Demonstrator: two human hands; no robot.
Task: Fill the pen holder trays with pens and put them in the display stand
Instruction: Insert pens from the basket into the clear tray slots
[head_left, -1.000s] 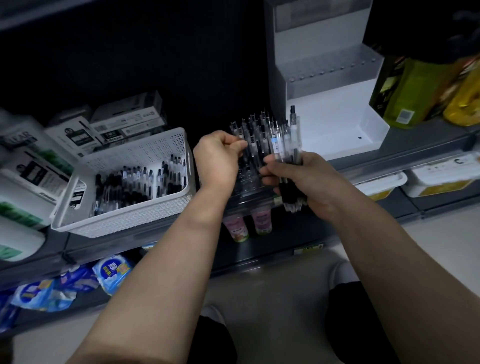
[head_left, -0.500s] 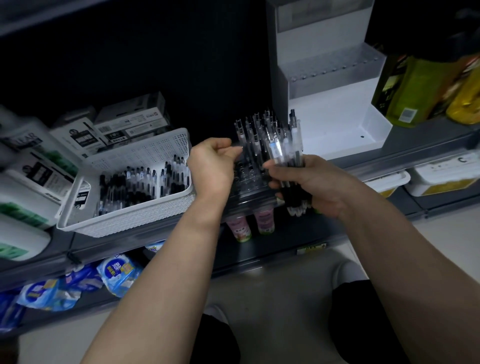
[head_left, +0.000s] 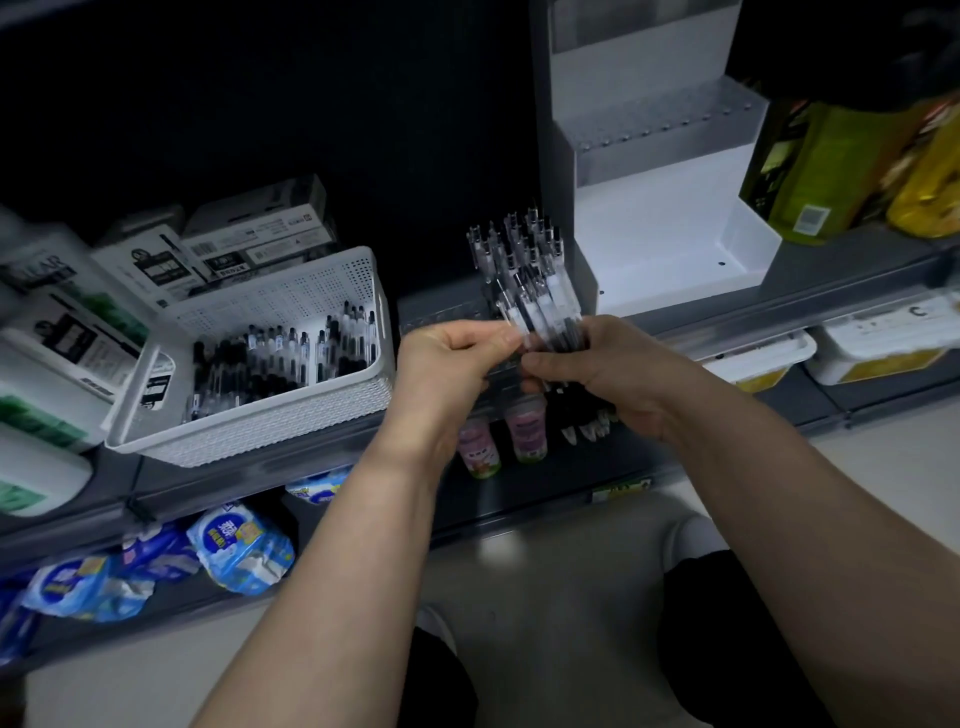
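Pinching one pen (head_left: 508, 314) off the bundle (head_left: 545, 312), left hand (head_left: 447, 364) meets right hand (head_left: 618, 374), whose fingers wrap the rest, just over the part-filled tray (head_left: 441, 317) on the shelf. Best: draw it out straight, tip down, into a free hole w/o tilting neighbours.

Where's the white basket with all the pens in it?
In the head view the white basket sits on the shelf at the left, just left of the left hand, with boxes behind it.
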